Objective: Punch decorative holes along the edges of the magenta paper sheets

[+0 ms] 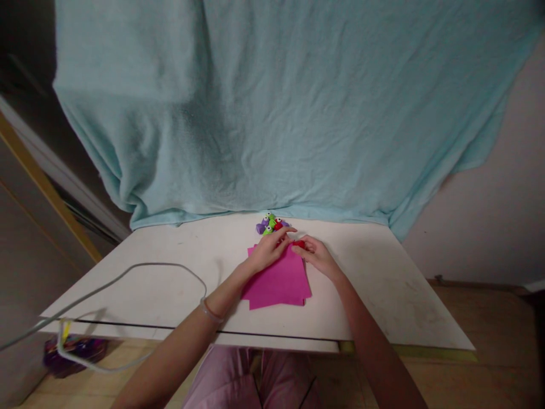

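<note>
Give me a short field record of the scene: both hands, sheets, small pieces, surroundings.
Left hand: spread above the far part of the overlapping magenta paper-like sheets; contact unclear. Left hand point
Right hand: fingers pinch a small red piece near the sheets' far right corner
Small pieces: cluster of purple, green and red figures with white eye-like dots, beyond the sheets
Surface: white flat table
Backdrop: hanging light-blue cloth
Left side: thin grey cable

White tabletop (374, 278) | magenta sheets (279, 284), stacked | green, purple, red pieces (272, 221) beyond
</note>
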`<state>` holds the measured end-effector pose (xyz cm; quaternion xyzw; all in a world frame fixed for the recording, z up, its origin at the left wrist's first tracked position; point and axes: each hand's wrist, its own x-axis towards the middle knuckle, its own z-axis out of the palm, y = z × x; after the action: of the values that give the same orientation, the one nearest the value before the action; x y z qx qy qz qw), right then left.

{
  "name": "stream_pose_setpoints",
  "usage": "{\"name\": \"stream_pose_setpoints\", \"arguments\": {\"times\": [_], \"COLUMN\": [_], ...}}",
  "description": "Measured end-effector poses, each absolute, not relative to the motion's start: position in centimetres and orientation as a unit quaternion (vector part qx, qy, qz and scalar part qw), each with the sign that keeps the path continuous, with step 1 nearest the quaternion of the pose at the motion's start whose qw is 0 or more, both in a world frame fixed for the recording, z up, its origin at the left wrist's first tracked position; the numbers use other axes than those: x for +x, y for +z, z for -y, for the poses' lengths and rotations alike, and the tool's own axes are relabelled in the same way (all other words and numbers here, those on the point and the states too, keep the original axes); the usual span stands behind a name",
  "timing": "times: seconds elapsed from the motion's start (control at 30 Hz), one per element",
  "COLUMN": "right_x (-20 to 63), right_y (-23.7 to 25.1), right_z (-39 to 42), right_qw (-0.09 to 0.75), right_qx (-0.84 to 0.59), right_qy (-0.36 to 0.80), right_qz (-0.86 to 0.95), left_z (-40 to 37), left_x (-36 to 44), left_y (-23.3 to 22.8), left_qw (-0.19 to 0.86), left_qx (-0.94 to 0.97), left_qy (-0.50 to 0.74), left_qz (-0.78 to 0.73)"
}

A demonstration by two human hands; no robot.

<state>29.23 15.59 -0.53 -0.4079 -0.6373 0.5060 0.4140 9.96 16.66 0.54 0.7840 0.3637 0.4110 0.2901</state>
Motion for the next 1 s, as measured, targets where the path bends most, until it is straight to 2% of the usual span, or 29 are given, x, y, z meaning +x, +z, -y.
{"name": "stream_pose_setpoints", "arguments": {"times": [0.23, 1.0], "right_x": [29.24, 28.94], "right_y": [-0.46, -0.68], "right_z": [-15.72, -15.44], "right_qw": [0.414, 0.410], "right_qx": [-0.422, -0.400], "right_qy": [0.457, 0.542], "right_qz": [0.665, 0.616], "left_z": [-16.59, -16.38], "left_x": [10.12, 10.23], "left_y": [0.61, 0.39], "left_qw": [0.301, 0.285], "left_qx": [0.777, 0.790], "left_qy": [0.419, 0.400], "left_qz": [-0.361, -0.367]}}
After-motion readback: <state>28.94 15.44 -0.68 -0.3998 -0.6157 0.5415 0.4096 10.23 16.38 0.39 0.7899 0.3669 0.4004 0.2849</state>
